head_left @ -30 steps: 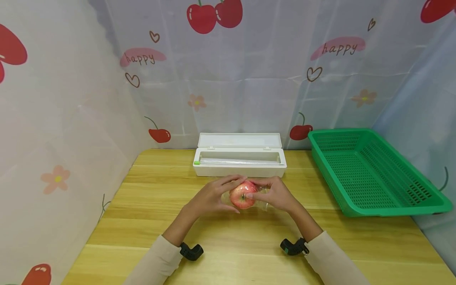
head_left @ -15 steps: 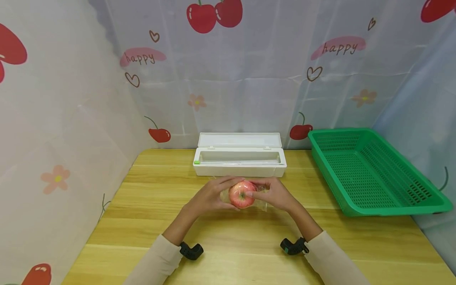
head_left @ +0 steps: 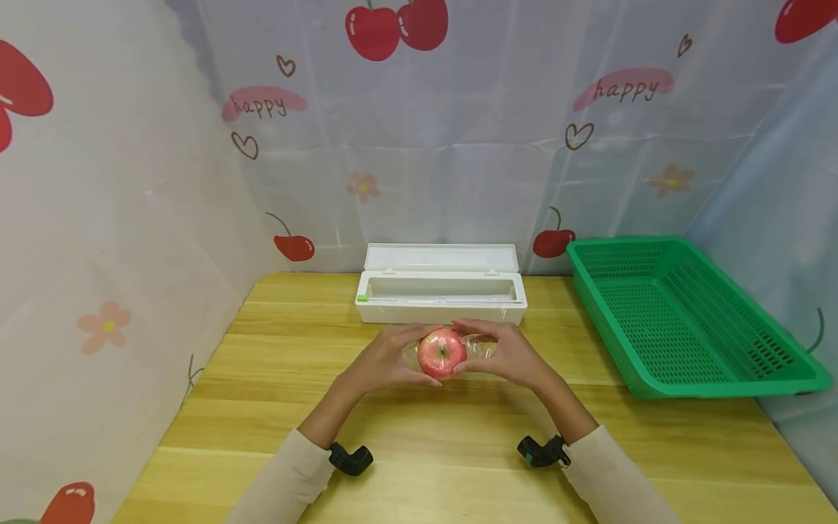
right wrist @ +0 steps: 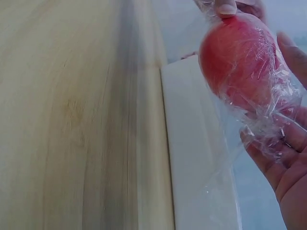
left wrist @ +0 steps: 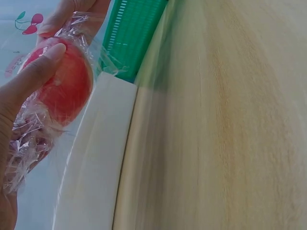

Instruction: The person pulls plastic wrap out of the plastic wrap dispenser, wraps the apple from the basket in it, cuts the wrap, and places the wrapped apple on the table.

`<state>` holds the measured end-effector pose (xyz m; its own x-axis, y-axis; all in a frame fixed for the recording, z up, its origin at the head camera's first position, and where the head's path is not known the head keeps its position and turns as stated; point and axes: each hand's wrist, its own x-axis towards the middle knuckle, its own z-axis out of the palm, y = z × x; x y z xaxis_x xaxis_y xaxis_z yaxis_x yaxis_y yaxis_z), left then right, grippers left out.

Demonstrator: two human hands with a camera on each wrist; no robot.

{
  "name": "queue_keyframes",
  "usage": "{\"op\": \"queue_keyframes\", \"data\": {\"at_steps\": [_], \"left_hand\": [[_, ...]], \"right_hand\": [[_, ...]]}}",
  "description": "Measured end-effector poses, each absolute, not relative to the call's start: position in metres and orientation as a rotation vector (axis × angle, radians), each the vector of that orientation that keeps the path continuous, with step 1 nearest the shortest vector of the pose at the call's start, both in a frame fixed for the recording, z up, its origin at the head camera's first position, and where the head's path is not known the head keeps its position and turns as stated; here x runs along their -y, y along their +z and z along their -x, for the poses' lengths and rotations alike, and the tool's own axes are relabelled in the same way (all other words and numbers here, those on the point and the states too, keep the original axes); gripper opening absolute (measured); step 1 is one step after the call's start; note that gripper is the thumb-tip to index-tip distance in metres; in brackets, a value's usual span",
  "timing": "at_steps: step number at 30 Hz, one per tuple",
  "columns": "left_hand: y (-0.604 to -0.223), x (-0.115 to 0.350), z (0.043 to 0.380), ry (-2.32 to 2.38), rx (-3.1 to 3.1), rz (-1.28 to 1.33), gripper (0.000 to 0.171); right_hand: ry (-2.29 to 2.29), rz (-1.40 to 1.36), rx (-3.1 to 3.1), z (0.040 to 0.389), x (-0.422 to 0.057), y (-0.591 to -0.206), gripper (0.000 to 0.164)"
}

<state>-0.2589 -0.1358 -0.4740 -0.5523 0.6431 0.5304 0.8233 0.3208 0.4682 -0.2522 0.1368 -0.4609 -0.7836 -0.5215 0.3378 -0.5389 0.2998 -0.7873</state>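
A red apple with its stem facing the head camera is held above the table between both hands. Clear plastic film covers it, bunched into crumpled ends on either side. My left hand grips the apple from the left; its thumb presses on the skin in the left wrist view. From the right, my right hand holds the wrapped apple, thumb tip at its lower right side and fingers behind. The film hides part of the right fingers' contact.
Just beyond the hands, a white cling film box stands with its lid raised against the patterned curtain. A green slotted basket sits at the right of the wooden table.
The apple has shifted slightly left and up. My right thumb has slid from near the stem to the apple's lower right side, and the right hand has spread wider.
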Motion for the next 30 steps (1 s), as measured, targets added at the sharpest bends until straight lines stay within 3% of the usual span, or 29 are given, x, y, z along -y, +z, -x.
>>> {"op": "queue_keyframes", "data": {"at_steps": [30], "left_hand": [[-0.473, 0.136, 0.258, -1.237, 2.456, 1.205, 0.08]], "right_hand": [[1.378, -1.103, 2.536, 0.247, -0.126, -0.465, 0.088]]}}
